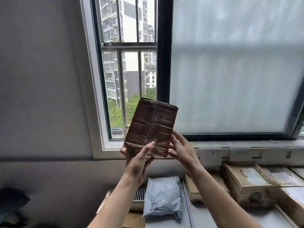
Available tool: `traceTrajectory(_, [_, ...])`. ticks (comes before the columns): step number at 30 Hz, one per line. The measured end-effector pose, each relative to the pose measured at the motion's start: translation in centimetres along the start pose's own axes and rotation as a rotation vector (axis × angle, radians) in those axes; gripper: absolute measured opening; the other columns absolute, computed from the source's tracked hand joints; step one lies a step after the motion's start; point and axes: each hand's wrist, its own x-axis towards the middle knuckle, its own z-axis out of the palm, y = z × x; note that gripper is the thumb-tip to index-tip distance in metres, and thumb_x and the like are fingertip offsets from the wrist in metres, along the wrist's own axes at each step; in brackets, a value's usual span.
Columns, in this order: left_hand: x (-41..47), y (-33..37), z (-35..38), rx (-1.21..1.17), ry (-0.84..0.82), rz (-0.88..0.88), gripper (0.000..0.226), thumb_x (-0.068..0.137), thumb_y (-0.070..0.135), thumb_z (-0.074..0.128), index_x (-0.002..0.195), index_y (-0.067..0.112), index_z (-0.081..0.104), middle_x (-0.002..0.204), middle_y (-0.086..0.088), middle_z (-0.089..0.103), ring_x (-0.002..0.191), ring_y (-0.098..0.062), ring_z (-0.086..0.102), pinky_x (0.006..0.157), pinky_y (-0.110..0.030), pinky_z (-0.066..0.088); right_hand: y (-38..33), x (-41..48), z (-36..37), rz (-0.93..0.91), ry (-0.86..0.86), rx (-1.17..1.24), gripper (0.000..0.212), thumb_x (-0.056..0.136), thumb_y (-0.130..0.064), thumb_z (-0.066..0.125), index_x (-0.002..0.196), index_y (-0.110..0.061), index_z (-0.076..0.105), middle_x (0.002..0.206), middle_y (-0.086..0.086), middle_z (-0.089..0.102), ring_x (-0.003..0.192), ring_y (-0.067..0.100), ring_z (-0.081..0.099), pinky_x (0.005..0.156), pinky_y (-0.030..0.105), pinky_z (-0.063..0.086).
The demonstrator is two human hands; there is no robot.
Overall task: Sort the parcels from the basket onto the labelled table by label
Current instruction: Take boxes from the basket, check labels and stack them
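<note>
One read-then-place step in hand, by judgement. Backlit by the window (130, 71) far centre, frosted pane (230, 71) to its right, so dark on the camera side. Better tilted down and away from the glass for reading, not lifted higher.

Below right, the table (205, 216): pale top, strip of tags (238, 152) along the far edge, too blurred to read. Match against those before lowering. Taken up on the right by a printed cardboard box (246, 183), with more boxes just beside it, further right. Left of that a flatter box, partly hidden by the right forearm, then a grey mailer (162, 196) at the left end. Bare top only in the near strip between mailer and boxes: tight. Come down from above, no sliding in sideways, no clipping box corners. Left table edge not clearly seen; stay right of the mailer. Near left, a dark blurred shape (11, 204); cannot tell if basket.

Smaller: brown parcel (153, 124), in the air, tilted, well above the table, in front of the window's lower part. Taped seam toward the camera, no label seen on that face; flip likely needed.

Gripped at its near-left corner by the left hand (138, 162), thumb across the front, fingers behind. Right hand (182, 150) unclenched, fingers straight and spread, touching the lower right edge: steadying, not gripping. For the flip: hold the left pinch, turn with the right, get both hands under before lowering.
</note>
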Motion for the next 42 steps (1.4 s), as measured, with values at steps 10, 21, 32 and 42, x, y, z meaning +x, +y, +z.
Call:
traceTrajectory(10, [5.3,-0.6,-2.0,1.028,0.085,0.942,0.12,0.055,0.03,0.1,0.147,0.016,0.024,0.152,-0.021,0.025,0.147,-0.03,0.024,0.118,-0.032,0.037,-1.1,-0.2,-0.3,0.212,0.059,0.164,0.038,0.105,-0.048,0.052,0.123,-0.018,0.064,0.116,0.013,0.073,0.102,0.026,0.074,0.083,0.04,0.062])
traceTrajectory(21, [7.8,0.5,-6.1,1.628,-0.147,1.49,0.086,0.08,0.037,0.083,0.15,0.037,0.033,0.158,-0.02,0.025,0.146,-0.042,0.027,0.108,-0.061,0.032,-0.2,-0.4,0.2,0.509,-0.06,0.631,0.075,0.089,-0.078,0.052,0.136,-0.023,0.036,0.127,0.03,0.061,0.111,0.045,0.07,0.092,0.059,0.058])
traceTrajectory(32, [5.2,1.9,-5.8,1.243,-0.444,0.786,0.112,0.06,0.027,0.084,0.152,0.045,0.022,0.163,-0.002,0.017,0.147,-0.025,0.029,0.113,-0.061,0.039,2.6,0.4,-3.1,0.508,0.124,0.359,0.097,0.065,-0.098,0.053,0.131,-0.027,0.062,0.139,0.014,0.06,0.127,0.039,0.054,0.087,0.055,0.053])
traceTrajectory(42, [4.4,2.3,-4.1,0.878,-0.538,0.211,0.131,0.078,-0.014,0.076,0.158,0.035,-0.016,0.145,0.016,0.044,0.126,0.01,0.054,0.116,-0.05,0.04,2.4,-1.2,-5.8,0.478,-0.211,0.873,0.072,0.102,-0.063,0.042,0.15,-0.01,0.053,0.152,0.022,0.051,0.145,0.04,0.043,0.124,0.06,0.024])
